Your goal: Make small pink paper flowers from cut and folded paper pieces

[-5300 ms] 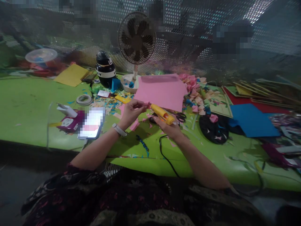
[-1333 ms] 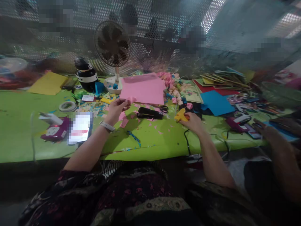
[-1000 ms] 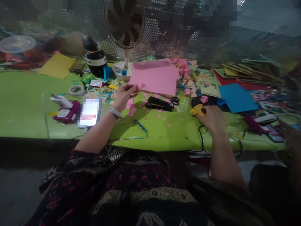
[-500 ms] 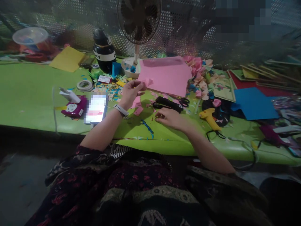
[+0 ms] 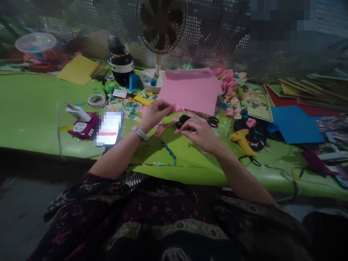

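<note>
My left hand (image 5: pixel 157 113), with a white band (image 5: pixel 140 133) on its wrist, is closed in a pinch on a small folded pink paper piece (image 5: pixel 178 107). That piece is in front of a large pink sheet (image 5: pixel 193 88). Close by on the right, my right hand (image 5: pixel 200 132) has thumb and forefinger pressed together. Whatever is in that pinch is too small to name. Behind its fingers a black stapler (image 5: pixel 183 120) is partly hidden. Black-handled scissors (image 5: pixel 212 121) lie just beyond. Pink paper scraps (image 5: pixel 158 131) and a dark blue twisted strip (image 5: pixel 169 150) lie nearer me.
On the left are a lit phone (image 5: pixel 109 128), a purple device (image 5: pixel 85 127) and a tape roll (image 5: pixel 97 101). A bottle (image 5: pixel 121 63) and a fan (image 5: pixel 161 25) stand behind. Folded paper pieces (image 5: pixel 231 88), a yellow glue gun (image 5: pixel 244 141) and a blue sheet (image 5: pixel 296 124) are right.
My left hand has come lower and to the right with the pink paper piece. My right hand has lifted from the table by the stapler, its fingertips now pinched together. The view has shifted slightly.
</note>
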Demonstrator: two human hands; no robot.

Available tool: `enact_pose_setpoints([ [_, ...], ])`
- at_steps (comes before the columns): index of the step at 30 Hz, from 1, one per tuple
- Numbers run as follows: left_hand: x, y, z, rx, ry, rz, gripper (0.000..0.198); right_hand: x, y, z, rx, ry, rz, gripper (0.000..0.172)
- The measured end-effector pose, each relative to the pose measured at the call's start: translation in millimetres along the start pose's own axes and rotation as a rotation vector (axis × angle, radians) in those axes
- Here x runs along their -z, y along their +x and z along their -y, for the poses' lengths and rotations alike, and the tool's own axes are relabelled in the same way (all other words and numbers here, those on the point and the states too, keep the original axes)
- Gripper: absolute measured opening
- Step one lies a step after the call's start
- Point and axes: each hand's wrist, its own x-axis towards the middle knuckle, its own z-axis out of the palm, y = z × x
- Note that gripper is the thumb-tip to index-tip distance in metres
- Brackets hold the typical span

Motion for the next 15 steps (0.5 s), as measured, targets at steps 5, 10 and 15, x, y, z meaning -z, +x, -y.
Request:
enact_pose_setpoints([
  [5,-4.2,-5,-6,-0.061,0.013,0.054,0.03,18,21,10,-0.002,0.028,-0.249,0.003],
  [10,-8.7,-10,-17,-0.02,-0.095,0.12,0.036,18,34,3,-0.108,0.074,-0.239,0.005],
  [15,-10.8,-12,-23,0.0,-0.154,0.17,0.04,19,33,1,-0.14,0.099,-0.222,0.005],
])
